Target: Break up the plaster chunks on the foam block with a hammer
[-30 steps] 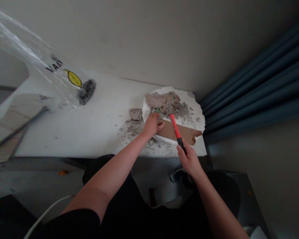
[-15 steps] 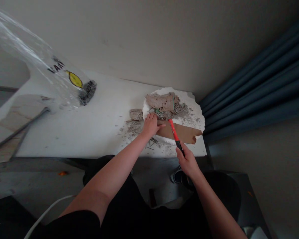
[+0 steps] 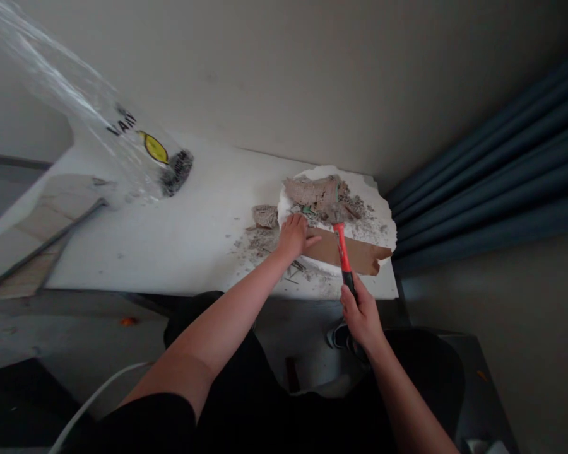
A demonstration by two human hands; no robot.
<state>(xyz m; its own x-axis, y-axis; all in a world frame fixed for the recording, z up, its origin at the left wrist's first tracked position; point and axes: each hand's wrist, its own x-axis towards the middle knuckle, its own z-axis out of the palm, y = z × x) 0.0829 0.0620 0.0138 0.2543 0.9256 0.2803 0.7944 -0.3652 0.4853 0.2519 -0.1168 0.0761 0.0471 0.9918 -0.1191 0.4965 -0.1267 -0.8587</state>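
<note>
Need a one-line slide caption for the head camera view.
Right hand grips a red-handled hammer; left hand rests on broken plasterboard.

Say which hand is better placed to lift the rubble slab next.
Left, probably: the left hand looks empty and lies right beside the rubble slab, while the right hand is wrapped around the hammer.

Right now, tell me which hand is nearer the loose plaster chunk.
Left. The left hand sits just right of the plaster chunk, not touching it; the right hand, gripping the hammer handle, is farther off, down and right.
</note>
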